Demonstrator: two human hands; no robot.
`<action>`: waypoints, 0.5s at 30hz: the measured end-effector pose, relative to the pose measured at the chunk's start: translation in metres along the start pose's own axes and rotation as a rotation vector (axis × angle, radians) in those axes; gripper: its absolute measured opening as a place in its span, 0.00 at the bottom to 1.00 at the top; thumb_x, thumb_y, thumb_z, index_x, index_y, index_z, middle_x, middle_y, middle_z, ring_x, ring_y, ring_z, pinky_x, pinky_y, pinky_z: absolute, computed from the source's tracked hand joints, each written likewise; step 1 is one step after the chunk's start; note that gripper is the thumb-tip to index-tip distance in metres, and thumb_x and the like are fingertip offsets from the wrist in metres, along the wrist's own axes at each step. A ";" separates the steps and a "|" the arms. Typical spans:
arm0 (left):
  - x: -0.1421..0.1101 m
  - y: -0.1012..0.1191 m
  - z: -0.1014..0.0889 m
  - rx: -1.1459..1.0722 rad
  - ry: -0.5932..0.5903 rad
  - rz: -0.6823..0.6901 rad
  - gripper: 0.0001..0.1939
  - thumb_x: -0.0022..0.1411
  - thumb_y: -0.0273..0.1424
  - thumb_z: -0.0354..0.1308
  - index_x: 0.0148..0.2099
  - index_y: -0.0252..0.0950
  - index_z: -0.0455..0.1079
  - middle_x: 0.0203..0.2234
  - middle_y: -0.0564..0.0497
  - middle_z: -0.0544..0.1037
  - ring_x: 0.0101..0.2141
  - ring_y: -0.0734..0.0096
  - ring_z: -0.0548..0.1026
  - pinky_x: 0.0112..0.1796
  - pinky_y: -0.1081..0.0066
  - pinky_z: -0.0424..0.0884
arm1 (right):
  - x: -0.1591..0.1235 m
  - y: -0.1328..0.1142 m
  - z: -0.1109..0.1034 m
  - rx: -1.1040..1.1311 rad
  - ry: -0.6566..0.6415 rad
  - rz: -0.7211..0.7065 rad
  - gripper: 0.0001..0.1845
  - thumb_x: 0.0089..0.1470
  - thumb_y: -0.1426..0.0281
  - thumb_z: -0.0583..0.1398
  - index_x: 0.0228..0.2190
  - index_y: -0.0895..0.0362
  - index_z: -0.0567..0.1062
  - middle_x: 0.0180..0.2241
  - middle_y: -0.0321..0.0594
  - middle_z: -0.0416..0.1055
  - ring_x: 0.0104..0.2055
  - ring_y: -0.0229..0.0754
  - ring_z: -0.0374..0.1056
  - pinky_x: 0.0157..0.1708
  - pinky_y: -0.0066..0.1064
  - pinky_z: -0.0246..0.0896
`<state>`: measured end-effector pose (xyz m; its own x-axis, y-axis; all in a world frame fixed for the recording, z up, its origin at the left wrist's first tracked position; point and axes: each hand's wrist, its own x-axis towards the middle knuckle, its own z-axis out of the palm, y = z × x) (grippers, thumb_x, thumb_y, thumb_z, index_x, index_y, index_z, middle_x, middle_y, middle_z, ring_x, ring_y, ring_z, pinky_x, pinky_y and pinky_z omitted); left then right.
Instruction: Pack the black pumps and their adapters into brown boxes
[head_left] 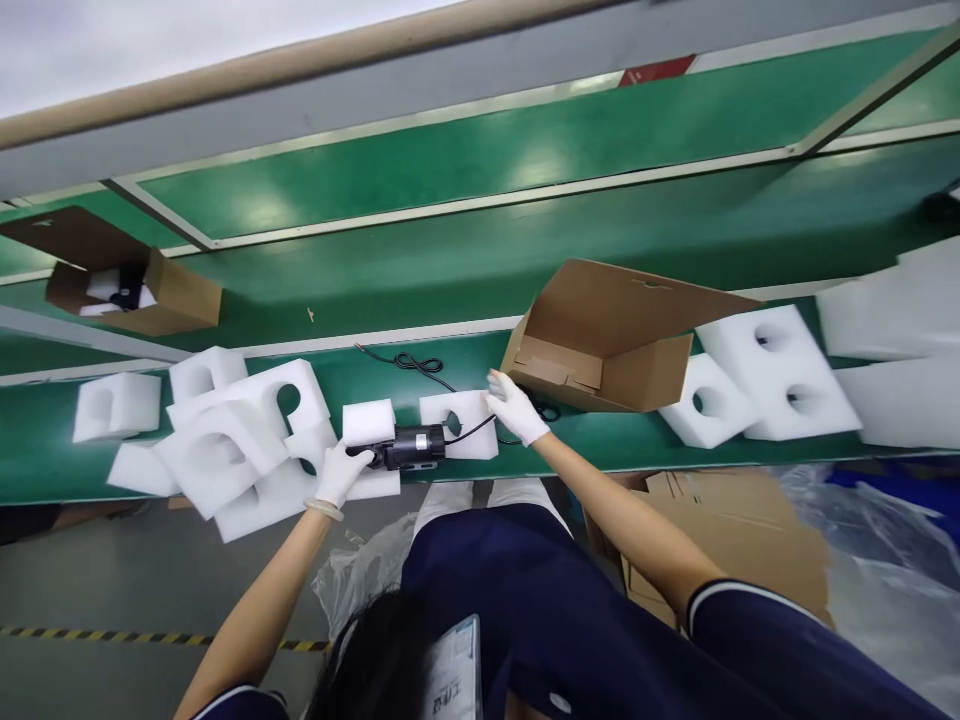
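Observation:
A black cylindrical motor (420, 446) with a white label lies on its side at the near edge of the green bench, next to white foam blocks. My left hand (339, 472), in a white glove, is closed on the motor's left end. From its right end a thin black cable (472, 431) runs over a foam block with a hole (480, 446) to my right hand (517, 408). That hand, also gloved, has its fingers drawn together on the cable; the exact grip is partly hidden. Another small foam block (368, 421) stands just behind the motor.
An open cardboard box (637, 375) stands right of my right hand. Foam blocks with holes (225, 450) are heaped on the left, and more foam (784, 375) lies right. A coiled cable (418, 363) is behind. Another open box (180, 292) sits farther back. Flattened cardboard (739, 530) lies below.

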<state>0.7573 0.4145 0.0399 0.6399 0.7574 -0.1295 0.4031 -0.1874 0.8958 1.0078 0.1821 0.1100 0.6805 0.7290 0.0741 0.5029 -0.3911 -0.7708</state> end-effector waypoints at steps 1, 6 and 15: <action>0.005 0.000 0.002 -0.022 -0.004 -0.011 0.18 0.45 0.31 0.61 0.41 0.32 0.73 0.35 0.44 0.79 0.42 0.55 0.75 0.46 0.58 0.70 | -0.006 0.012 -0.004 0.080 0.058 0.091 0.31 0.54 0.61 0.55 0.58 0.56 0.62 0.58 0.49 0.62 0.58 0.47 0.61 0.54 0.40 0.60; 0.018 0.004 0.000 -0.080 -0.014 -0.032 0.17 0.45 0.31 0.61 0.40 0.31 0.73 0.36 0.44 0.80 0.40 0.57 0.76 0.46 0.60 0.71 | 0.000 0.037 -0.011 -0.318 -0.139 0.213 0.28 0.48 0.57 0.61 0.48 0.59 0.71 0.45 0.49 0.73 0.49 0.52 0.68 0.48 0.40 0.62; 0.018 -0.007 -0.003 -0.192 -0.001 -0.107 0.13 0.48 0.32 0.57 0.37 0.33 0.74 0.38 0.44 0.80 0.43 0.54 0.76 0.48 0.58 0.70 | 0.017 0.045 -0.019 -0.437 -0.505 -0.028 0.17 0.41 0.54 0.64 0.24 0.55 0.76 0.35 0.43 0.74 0.38 0.48 0.69 0.38 0.33 0.60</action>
<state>0.7639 0.4312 0.0331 0.6007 0.7661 -0.2286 0.3367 0.0170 0.9415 1.0522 0.1668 0.0889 0.3840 0.8742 -0.2972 0.7590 -0.4822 -0.4375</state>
